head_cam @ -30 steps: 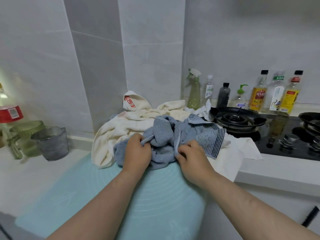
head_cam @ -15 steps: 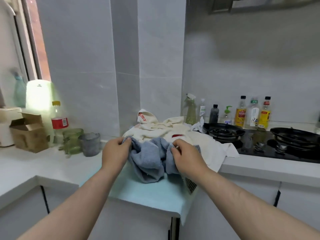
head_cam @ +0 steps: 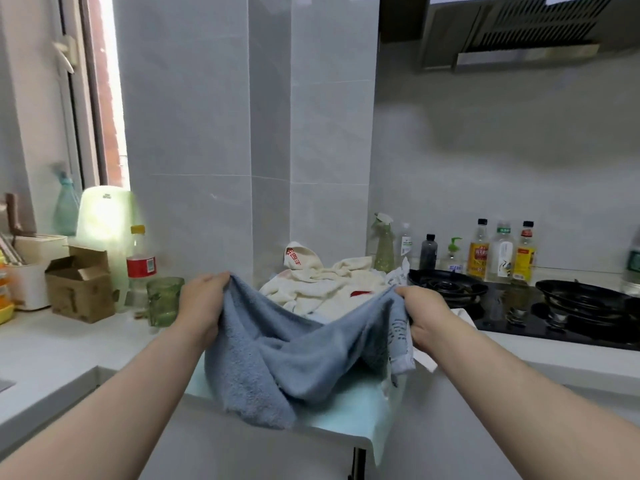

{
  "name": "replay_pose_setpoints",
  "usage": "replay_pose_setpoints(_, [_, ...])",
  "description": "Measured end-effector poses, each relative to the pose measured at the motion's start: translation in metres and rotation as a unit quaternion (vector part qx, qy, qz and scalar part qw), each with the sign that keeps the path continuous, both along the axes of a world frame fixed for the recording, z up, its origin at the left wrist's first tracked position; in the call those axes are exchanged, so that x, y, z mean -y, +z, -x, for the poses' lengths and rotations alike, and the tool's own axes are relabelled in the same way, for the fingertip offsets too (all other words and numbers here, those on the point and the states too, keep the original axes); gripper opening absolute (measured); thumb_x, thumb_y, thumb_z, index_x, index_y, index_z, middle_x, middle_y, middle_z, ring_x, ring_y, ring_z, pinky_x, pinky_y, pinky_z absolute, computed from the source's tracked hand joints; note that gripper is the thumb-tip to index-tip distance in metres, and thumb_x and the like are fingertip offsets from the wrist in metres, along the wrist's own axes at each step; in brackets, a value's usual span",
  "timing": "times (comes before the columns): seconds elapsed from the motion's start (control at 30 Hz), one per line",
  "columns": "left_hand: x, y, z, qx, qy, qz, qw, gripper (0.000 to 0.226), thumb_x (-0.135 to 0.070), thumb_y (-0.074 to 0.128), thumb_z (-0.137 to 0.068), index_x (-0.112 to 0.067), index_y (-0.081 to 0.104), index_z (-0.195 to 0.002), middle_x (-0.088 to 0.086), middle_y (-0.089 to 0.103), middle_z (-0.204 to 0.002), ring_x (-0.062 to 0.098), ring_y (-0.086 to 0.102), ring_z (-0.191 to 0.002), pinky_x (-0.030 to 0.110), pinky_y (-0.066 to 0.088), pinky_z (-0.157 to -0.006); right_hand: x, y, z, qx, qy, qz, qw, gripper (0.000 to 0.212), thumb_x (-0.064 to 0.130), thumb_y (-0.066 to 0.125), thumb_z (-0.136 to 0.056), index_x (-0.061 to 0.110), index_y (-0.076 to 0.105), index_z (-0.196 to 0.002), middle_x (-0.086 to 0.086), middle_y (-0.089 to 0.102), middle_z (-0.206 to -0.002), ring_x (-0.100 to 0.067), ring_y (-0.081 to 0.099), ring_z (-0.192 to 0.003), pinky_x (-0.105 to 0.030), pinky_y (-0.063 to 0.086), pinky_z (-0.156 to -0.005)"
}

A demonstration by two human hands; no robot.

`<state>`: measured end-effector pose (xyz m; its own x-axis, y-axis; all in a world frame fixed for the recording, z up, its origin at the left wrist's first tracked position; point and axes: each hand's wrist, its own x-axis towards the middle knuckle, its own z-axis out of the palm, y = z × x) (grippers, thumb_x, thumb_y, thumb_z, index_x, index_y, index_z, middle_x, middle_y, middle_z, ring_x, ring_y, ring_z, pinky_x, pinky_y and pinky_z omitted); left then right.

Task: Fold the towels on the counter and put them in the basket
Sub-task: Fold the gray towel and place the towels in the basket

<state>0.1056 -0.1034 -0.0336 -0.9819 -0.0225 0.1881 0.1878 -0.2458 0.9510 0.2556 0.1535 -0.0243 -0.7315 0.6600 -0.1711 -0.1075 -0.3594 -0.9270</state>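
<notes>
Daylight glares from the window (head_cam: 108,98) (left side); edges blurred, distorted.

blue-grey terry towel (head_cam: 294,355): held up by 2 top corners, left hand (head_cam: 202,306) and right hand (head_cam: 420,317) each gripping 1. Middle sags in deep U, lower folds drape over front edge of counter (head_cam: 52,348). Striped end bunched at right hand. cream towel pile (head_cam: 325,289) just behind: crumpled, unfolded, red print on raised corner.
</notes>
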Motion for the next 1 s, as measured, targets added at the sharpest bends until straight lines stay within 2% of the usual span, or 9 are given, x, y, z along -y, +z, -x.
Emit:
replay_pose_setpoints(0.13, [-0.006, 0.011, 0.02, 0.024, -0.049, -0.083, 0.995, 0.016, -0.024, 0.056, -0.098, -0.013, 0.063, -0.09, 0.012, 0.064, -0.09, 0.025, 0.062, -0.084, 0.038, 0.052, -0.081, -0.028, 0.009, 0.016, -0.065, -0.056, 0.037, 0.996, 0.023, -0.005, 0.05, -0.088, -0.01, 0.059, -0.108, -0.022, 0.064, -0.104, -0.038, 0.066, -0.086, -0.051, 0.055, -0.084])
replay_pose_setpoints(0.23, [-0.018, 0.015, 0.027, -0.016, -0.075, -0.093, 0.993, 0.018, -0.021, 0.051, -0.1, -0.015, 0.063, -0.089, 0.011, 0.064, -0.086, 0.024, 0.063, -0.079, 0.038, 0.053, -0.075, -0.034, 0.013, 0.027, -0.092, -0.091, -0.002, 0.992, 0.018, -0.005, 0.044, -0.092, 0.007, 0.057, -0.086, -0.014, 0.055, -0.078, -0.026, 0.056, -0.063, -0.031, 0.052, -0.057])
replay_pose_setpoints(0.3, [-0.026, 0.008, 0.029, -0.033, -0.074, -0.068, 0.994, 0.019, -0.018, 0.049, -0.101, -0.014, 0.064, -0.09, 0.011, 0.066, -0.086, 0.024, 0.064, -0.082, 0.039, 0.054, -0.077, -0.03, 0.007, 0.033, -0.091, -0.092, -0.064, 0.989, 0.02, 0.0, 0.043, -0.095, 0.013, 0.056, -0.089, -0.013, 0.055, -0.083, -0.025, 0.054, -0.069, -0.035, 0.049, -0.064])
replay_pose_setpoints(0.47, [-0.039, -0.039, 0.023, -0.04, -0.128, 0.161, 0.978, 0.027, -0.016, 0.054, -0.096, -0.032, 0.06, -0.117, 0.002, 0.066, -0.119, 0.015, 0.06, -0.11, 0.036, 0.046, -0.103, -0.005, -0.045, 0.052, -0.014, 0.042, -0.197, 0.979, 0.026, 0.001, 0.05, -0.089, 0.017, 0.064, -0.102, -0.017, 0.064, -0.103, -0.026, 0.06, -0.082, -0.036, 0.051, -0.072])
replay_pose_setpoints(0.63, [-0.03, -0.067, -0.01, -0.093, -0.131, 0.308, 0.938, 0.021, -0.02, 0.066, -0.089, -0.028, 0.064, -0.108, -0.008, 0.068, -0.106, 0.005, 0.063, -0.099, 0.02, 0.046, -0.084, 0.017, -0.084, 0.047, 0.054, 0.16, -0.248, 0.954, 0.035, 0.002, 0.051, -0.089, 0.023, 0.06, -0.115, -0.011, 0.062, -0.095, -0.02, 0.056, -0.063, -0.033, 0.053, -0.062])
replay_pose_setpoints(0.77, [-0.011, -0.061, -0.021, -0.13, -0.156, 0.421, 0.884, 0.014, -0.034, 0.066, -0.083, -0.04, 0.066, -0.096, -0.012, 0.071, -0.092, -0.003, 0.064, -0.082, 0.015, 0.047, -0.069, 0.016, -0.097, 0.029, 0.128, 0.238, -0.389, 0.881, 0.047, 0.017, 0.059, -0.083, 0.039, 0.051, -0.124, -0.014, 0.069, -0.092, -0.019, 0.062, -0.073, -0.033, 0.052, -0.069])
replay_pose_setpoints(0.87, [-0.014, -0.055, -0.026, -0.131, -0.154, 0.495, 0.845, 0.016, -0.045, 0.066, -0.08, -0.048, 0.056, -0.092, -0.018, 0.065, -0.089, -0.005, 0.061, -0.079, 0.012, 0.043, -0.064, 0.013, -0.09, 0.018, 0.146, 0.289, -0.368, 0.871, 0.037, 0.014, 0.058, -0.088, 0.031, 0.056, -0.121, -0.016, 0.072, -0.085, -0.019, 0.063, -0.065, -0.03, 0.05, -0.059])
replay_pose_setpoints(0.93, [-0.021, -0.055, -0.024, -0.141, -0.146, 0.536, 0.82, 0.019, -0.045, 0.066, -0.074, -0.048, 0.059, -0.091, -0.017, 0.065, -0.082, -0.003, 0.06, -0.074, 0.015, 0.042, -0.059, 0.01, -0.084, 0.015, 0.114, 0.24, -0.349, 0.899, 0.02, 0.012, 0.055, -0.093, 0.02, 0.067, -0.107, -0.01, 0.07, -0.071, -0.016, 0.059, -0.055, -0.026, 0.048, -0.053])
replay_pose_setpoints(1.0, [-0.031, -0.057, -0.017, -0.148, -0.145, 0.563, 0.8, 0.015, -0.033, 0.063, -0.074, -0.034, 0.071, -0.087, -0.007, 0.069, -0.077, 0.007, 0.063, -0.075, 0.025, 0.047, -0.061, -0.005, -0.084, 0.023, 0.106, 0.081, -0.418, 0.898, 0.018, 0.014, 0.055, -0.093, 0.019, 0.072, -0.097, 0.002, 0.07, -0.082, -0.011, 0.063, -0.074, -0.027, 0.05, -0.07])
